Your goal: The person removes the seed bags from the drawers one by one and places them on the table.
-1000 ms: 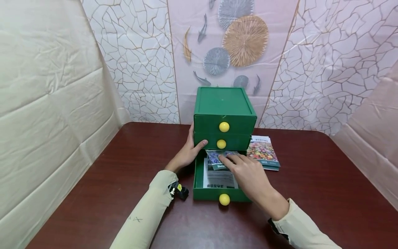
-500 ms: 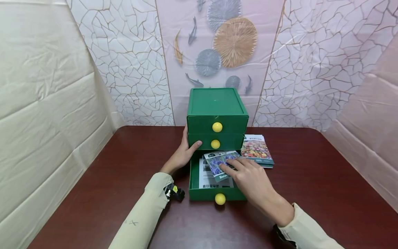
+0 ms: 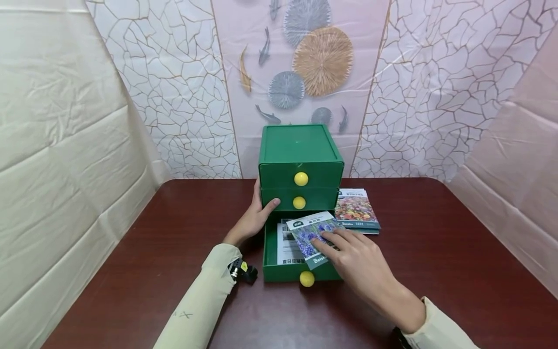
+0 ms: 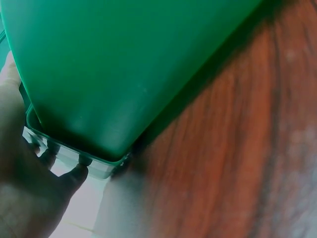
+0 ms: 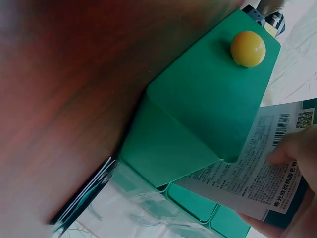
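A green drawer cabinet (image 3: 301, 143) with yellow knobs stands on the table, its bottom drawer (image 3: 279, 274) pulled out. My left hand (image 3: 250, 223) holds the cabinet's left side, thumb on the front of the middle drawer; the left wrist view shows this hand (image 4: 29, 183) against the green case. Over the open drawer, my right hand (image 3: 364, 264) pinches a seed packet (image 3: 302, 240) printed with blue flowers. Its printed back (image 5: 242, 168) faces the right wrist view, thumb pressed on it. Another packet (image 3: 287, 252) lies inside the drawer, partly covered by the held one.
Right of the cabinet lies a stack of seed packets (image 3: 357, 208) with a mixed-flower picture on top. The dark red tabletop (image 3: 192, 218) runs back to a patterned cloth backdrop (image 3: 187, 97). The top and middle drawers are closed.
The right hand has drawn the blue-flower packet out from under the middle drawer toward the front, and it now overlaps the drawer's front edge. The left hand keeps its hold.
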`<act>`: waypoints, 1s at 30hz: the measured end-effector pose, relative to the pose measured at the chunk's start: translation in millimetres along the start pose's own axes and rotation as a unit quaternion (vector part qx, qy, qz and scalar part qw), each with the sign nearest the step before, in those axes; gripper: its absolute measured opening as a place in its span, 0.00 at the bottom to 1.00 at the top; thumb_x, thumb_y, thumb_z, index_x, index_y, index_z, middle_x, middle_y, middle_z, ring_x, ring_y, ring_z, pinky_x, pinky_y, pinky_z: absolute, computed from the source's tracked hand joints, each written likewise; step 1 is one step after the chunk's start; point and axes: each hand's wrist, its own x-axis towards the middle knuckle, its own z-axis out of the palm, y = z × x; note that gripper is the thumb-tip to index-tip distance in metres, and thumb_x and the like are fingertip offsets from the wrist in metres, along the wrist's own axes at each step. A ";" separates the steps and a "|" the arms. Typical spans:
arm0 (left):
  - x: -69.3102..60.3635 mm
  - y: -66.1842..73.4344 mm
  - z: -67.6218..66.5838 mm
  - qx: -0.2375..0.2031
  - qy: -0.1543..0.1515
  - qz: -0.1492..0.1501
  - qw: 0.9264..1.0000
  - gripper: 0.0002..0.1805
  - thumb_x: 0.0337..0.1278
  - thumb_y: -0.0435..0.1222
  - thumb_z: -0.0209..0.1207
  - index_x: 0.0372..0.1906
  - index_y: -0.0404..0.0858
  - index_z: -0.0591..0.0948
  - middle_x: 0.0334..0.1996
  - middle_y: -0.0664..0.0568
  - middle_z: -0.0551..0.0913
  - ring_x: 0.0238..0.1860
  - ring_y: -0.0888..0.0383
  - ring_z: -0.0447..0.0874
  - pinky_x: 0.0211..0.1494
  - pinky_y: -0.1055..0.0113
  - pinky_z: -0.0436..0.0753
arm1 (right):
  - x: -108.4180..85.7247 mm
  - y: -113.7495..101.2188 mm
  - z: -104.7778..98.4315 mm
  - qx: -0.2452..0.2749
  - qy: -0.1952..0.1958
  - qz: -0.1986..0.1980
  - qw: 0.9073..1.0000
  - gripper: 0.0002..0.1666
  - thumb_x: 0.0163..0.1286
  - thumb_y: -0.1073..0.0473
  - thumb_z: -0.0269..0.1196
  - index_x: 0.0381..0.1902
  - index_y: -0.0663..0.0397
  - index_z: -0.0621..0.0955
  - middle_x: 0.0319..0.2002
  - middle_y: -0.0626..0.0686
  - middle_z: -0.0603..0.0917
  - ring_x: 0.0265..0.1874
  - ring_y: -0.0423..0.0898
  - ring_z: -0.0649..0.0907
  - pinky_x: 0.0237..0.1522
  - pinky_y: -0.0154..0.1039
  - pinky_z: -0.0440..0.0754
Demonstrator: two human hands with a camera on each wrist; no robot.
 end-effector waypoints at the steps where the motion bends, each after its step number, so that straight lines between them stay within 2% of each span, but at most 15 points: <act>1: 0.0 -0.4 0.5 0.001 -0.002 -0.004 1.000 0.51 0.83 0.43 0.53 0.85 0.53 0.25 0.85 0.44 0.33 0.84 0.41 0.44 0.81 0.37 0.52 | -2.1 0.2 -1.0 0.000 0.003 -0.002 1.000 0.30 0.56 0.65 0.80 0.58 0.46 0.90 0.51 0.55 0.91 0.50 0.57 0.89 0.50 0.54 0.88; 7: 0.1 -0.3 2.5 -0.007 -0.007 -0.016 1.000 0.51 0.83 0.45 0.52 0.84 0.57 0.24 0.86 0.47 0.33 0.84 0.42 0.45 0.81 0.37 0.53 | -10.3 1.1 -6.5 0.014 0.021 -0.021 0.999 0.32 0.55 0.66 0.76 0.60 0.48 0.88 0.51 0.55 0.91 0.51 0.57 0.89 0.49 0.54 0.88; 10: 0.9 1.3 3.3 -0.008 -0.009 -0.016 1.000 0.51 0.83 0.45 0.52 0.84 0.58 0.24 0.86 0.48 0.33 0.84 0.42 0.45 0.81 0.38 0.52 | -12.9 0.7 -9.4 0.020 0.035 -0.028 0.999 0.21 0.73 0.63 0.63 0.61 0.49 0.88 0.51 0.55 0.91 0.51 0.57 0.89 0.49 0.55 0.87; 11: 0.9 1.9 3.6 -0.008 -0.010 -0.016 1.000 0.51 0.83 0.45 0.52 0.84 0.58 0.24 0.86 0.48 0.33 0.84 0.42 0.45 0.81 0.38 0.52 | -13.6 0.4 -10.4 0.021 0.044 -0.031 0.998 0.20 0.78 0.61 0.57 0.61 0.49 0.88 0.51 0.55 0.91 0.50 0.57 0.89 0.49 0.55 0.87; 13: 0.1 2.7 3.9 -0.005 -0.011 -0.019 1.000 0.51 0.83 0.45 0.52 0.84 0.57 0.24 0.86 0.47 0.32 0.84 0.42 0.44 0.81 0.38 0.53 | -15.5 -0.6 -13.1 0.019 0.052 -0.029 0.998 0.26 0.85 0.57 0.44 0.60 0.50 0.89 0.50 0.55 0.91 0.50 0.57 0.89 0.49 0.55 0.87; 15: -1.2 2.5 4.1 -0.003 -0.010 -0.021 1.000 0.51 0.83 0.45 0.52 0.84 0.57 0.24 0.86 0.47 0.33 0.84 0.42 0.45 0.81 0.38 0.53 | -17.1 -1.0 -15.0 0.015 0.068 -0.028 0.997 0.32 0.87 0.54 0.38 0.58 0.50 0.89 0.49 0.55 0.92 0.49 0.56 0.89 0.48 0.54 0.87; 20: -5.2 2.3 2.3 -0.012 -0.001 -0.019 1.000 0.52 0.83 0.44 0.53 0.84 0.57 0.24 0.86 0.46 0.34 0.83 0.40 0.47 0.80 0.37 0.55 | -22.0 4.5 -18.0 0.013 0.087 -0.021 0.996 0.28 0.86 0.55 0.42 0.57 0.51 0.90 0.47 0.55 0.92 0.48 0.56 0.90 0.48 0.54 0.87; 23: -6.1 2.4 0.6 -0.015 0.004 -0.016 1.000 0.52 0.83 0.44 0.53 0.84 0.58 0.24 0.86 0.46 0.35 0.83 0.39 0.48 0.79 0.35 0.56 | -26.5 10.1 -20.0 0.016 0.084 -0.012 0.996 0.28 0.86 0.54 0.42 0.57 0.52 0.90 0.48 0.56 0.92 0.48 0.56 0.90 0.48 0.54 0.87; 30: -1.9 -1.1 1.9 -0.027 0.000 -0.002 1.000 0.51 0.83 0.42 0.53 0.85 0.57 0.25 0.86 0.45 0.37 0.82 0.39 0.50 0.79 0.36 0.57 | -36.0 19.6 -26.1 0.018 0.108 -0.003 0.994 0.28 0.85 0.54 0.44 0.58 0.53 0.89 0.49 0.58 0.91 0.46 0.58 0.89 0.45 0.56 0.87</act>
